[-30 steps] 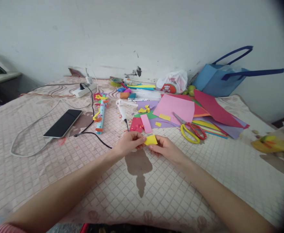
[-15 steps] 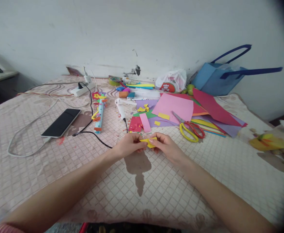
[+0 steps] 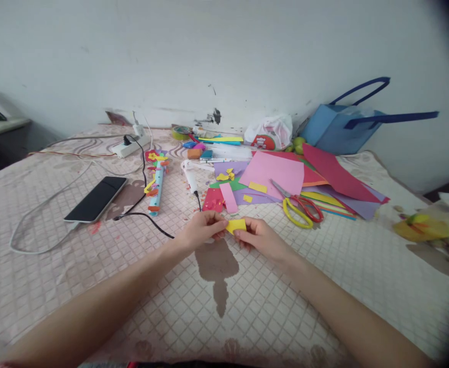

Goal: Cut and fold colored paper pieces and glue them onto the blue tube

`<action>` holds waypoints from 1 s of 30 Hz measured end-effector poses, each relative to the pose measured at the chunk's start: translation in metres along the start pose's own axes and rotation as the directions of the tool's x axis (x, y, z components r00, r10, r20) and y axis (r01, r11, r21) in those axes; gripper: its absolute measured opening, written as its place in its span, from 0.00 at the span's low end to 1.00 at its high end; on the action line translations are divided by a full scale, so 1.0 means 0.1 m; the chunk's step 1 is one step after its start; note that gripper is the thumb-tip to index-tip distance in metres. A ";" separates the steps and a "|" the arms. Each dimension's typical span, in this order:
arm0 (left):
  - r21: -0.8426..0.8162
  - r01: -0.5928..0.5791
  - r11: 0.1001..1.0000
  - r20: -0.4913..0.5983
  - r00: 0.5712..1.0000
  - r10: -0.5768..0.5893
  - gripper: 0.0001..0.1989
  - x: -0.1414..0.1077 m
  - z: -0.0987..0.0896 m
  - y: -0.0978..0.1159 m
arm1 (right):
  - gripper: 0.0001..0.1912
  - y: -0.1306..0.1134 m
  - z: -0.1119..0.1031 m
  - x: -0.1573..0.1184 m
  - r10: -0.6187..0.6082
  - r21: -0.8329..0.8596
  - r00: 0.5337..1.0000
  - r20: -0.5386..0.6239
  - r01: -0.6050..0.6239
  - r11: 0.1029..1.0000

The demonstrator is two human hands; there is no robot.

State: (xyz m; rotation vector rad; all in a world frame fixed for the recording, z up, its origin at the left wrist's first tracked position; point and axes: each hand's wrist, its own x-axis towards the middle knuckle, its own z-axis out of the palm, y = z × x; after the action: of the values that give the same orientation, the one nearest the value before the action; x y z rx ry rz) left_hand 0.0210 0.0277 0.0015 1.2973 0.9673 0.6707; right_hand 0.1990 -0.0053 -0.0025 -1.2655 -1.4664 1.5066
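Between my two hands, just above the patterned tablecloth, is a small yellow paper piece (image 3: 236, 226). My left hand (image 3: 206, 228) pinches its left end, and my right hand (image 3: 257, 234) grips its right end with thumb and fingers. Beyond them lie a pink strip (image 3: 229, 198), a red piece (image 3: 213, 200) and small yellow pieces (image 3: 258, 187) on coloured sheets. Scissors with yellow and red handles (image 3: 298, 210) rest to the right of my right hand. A white glue gun (image 3: 190, 176) with a black cord lies behind my left hand.
A phone (image 3: 96, 199) on a white cable and a decorated light-blue strip (image 3: 157, 187) lie left. The power strip (image 3: 131, 147) is at the back left. Coloured sheets (image 3: 339, 174), a blue bag (image 3: 337, 130) and a clear bag with yellow contents (image 3: 427, 225) are right.
The yellow paper between my hands now shows a flatter, broader face, where it looked creased before. My fingers have shifted slightly on it. The whole view has moved a little.
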 end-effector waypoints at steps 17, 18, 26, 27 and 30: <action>-0.024 0.026 0.999 0.052 0.998 -0.025 0.11 -0.02 0.01 0.03 | 0.09 0.00 -0.01 0.00 -0.045 0.031 0.999 0.021 0.044 0.999; -0.025 0.018 1.000 0.058 0.998 -0.017 0.11 -0.02 0.01 0.02 | 0.09 0.00 0.00 0.00 -0.050 0.036 0.999 0.016 0.049 0.998; -0.029 0.013 1.000 0.011 1.000 -0.013 0.12 -0.01 0.03 -0.01 | 0.07 0.02 0.00 0.02 -0.060 0.033 0.998 -0.002 0.060 0.998; -0.029 0.000 1.000 -0.026 1.000 -0.001 0.12 0.01 0.02 -0.01 | 0.07 0.03 0.00 0.02 -0.061 0.030 0.998 -0.005 0.061 0.998; 0.013 -0.035 0.999 -0.124 0.992 0.036 0.15 0.04 -0.02 -0.02 | 0.06 0.04 -0.01 0.02 -0.063 0.012 0.998 -0.009 0.063 0.998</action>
State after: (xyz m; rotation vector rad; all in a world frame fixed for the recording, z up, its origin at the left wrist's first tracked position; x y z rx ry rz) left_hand 0.0212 0.0316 -0.0008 1.2962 1.0523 0.7824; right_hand 0.2003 -0.0041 -0.0068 -1.2063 -1.4759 1.4651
